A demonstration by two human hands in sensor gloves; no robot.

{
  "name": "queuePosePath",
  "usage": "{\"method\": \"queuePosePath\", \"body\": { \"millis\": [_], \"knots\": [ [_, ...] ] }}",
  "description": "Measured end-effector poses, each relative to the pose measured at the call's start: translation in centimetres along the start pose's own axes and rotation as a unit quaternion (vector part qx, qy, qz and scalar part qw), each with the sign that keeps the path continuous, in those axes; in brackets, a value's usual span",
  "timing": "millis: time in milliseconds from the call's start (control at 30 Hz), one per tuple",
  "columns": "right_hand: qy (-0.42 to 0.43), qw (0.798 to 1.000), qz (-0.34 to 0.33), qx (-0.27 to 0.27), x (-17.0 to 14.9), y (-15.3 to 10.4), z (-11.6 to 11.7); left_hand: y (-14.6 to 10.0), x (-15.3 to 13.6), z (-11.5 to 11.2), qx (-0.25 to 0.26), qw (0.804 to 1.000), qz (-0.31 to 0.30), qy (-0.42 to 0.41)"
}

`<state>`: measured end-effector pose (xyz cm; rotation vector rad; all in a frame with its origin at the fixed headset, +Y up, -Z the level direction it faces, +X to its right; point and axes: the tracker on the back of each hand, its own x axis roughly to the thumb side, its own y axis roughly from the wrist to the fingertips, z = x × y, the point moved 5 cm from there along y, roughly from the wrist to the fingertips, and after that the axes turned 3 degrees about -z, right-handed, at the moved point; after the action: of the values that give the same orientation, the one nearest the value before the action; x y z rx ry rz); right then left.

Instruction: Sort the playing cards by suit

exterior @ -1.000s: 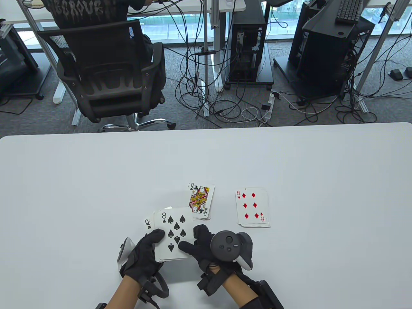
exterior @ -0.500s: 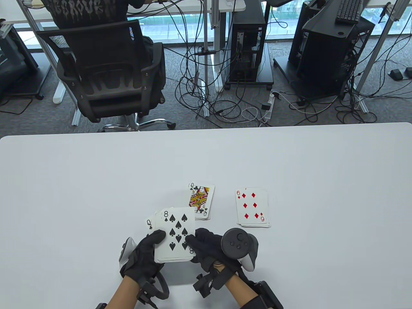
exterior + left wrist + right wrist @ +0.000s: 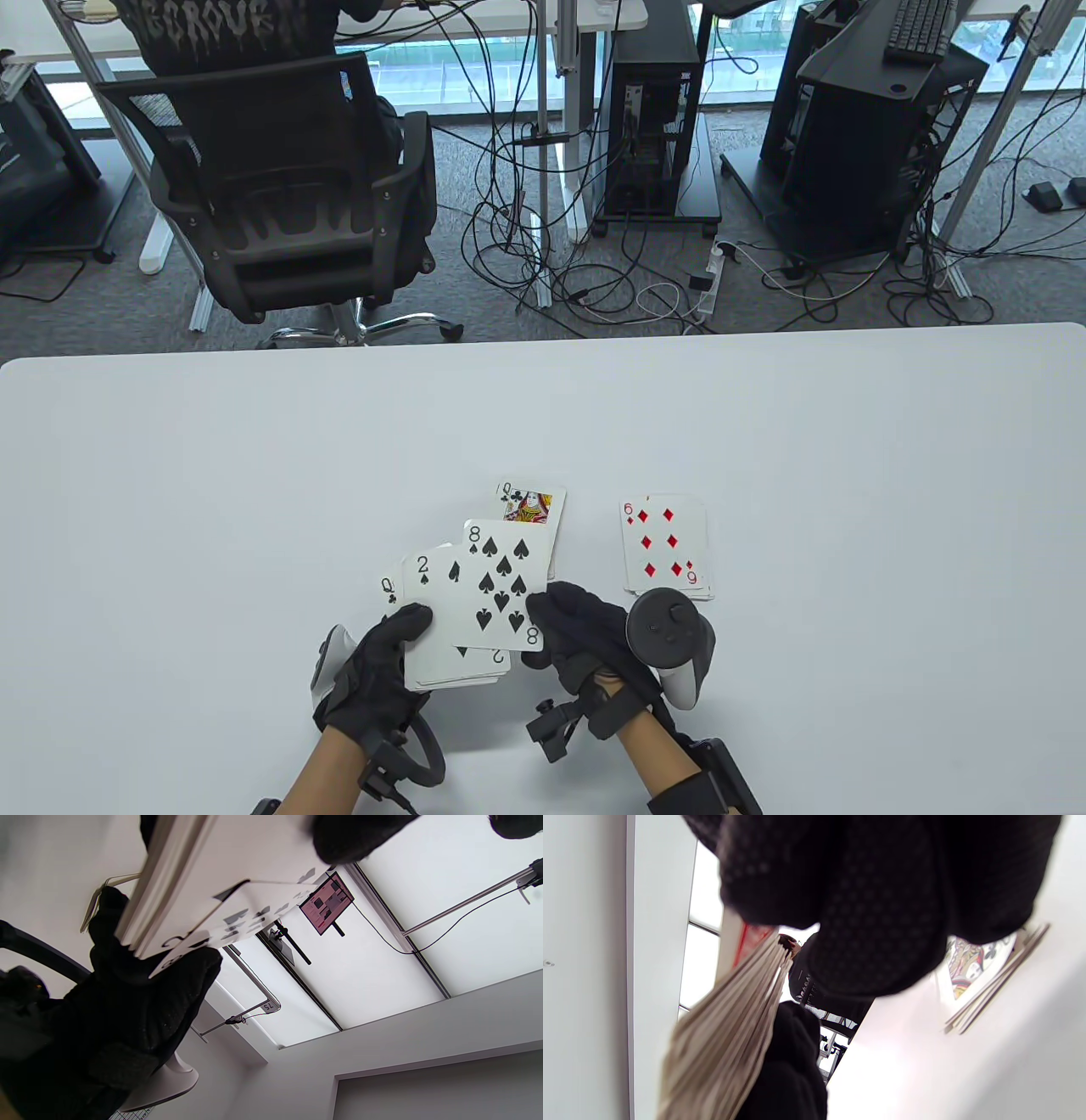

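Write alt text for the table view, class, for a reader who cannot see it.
Two gloved hands sort cards at a white table: the right hand pinches the eight of spades, slid off the deck gripped by the left hand. Beyond lie a pile topped by a queen of clubs and a six of diamonds pile.

Two hands [image 3: 382, 671], three card stacks [image 3: 666, 548]

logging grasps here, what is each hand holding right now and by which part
The left hand holds the card deck by its lower left corner. The right hand pinches the 8 of spades at its lower right corner.
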<state>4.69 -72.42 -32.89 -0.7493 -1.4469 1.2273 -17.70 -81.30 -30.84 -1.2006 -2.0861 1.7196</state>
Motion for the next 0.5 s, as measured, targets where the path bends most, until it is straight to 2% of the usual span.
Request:
{"method": "queuePosePath", "body": {
  "millis": [233,333,400,500],
  "knots": [
    [-0.009,0.999,0.035,-0.030,-1.6,-1.0,-4.0,0.0,0.3,0.2,0.010,1.000,-0.008,0.003],
    [-0.018,0.998,0.055,-0.037,-2.5,-1.7,-4.8,0.0,0.6,0.3,0.013,1.000,-0.015,-0.003],
    [-0.036,0.996,0.086,-0.010,-3.3,-2.1,-4.2,-0.1,0.8,0.3,0.015,1.000,-0.018,-0.002],
    [-0.071,0.986,0.122,0.085,-4.1,-2.6,-1.2,-0.2,1.0,0.4,0.018,1.000,-0.020,0.000]
  ]
}}
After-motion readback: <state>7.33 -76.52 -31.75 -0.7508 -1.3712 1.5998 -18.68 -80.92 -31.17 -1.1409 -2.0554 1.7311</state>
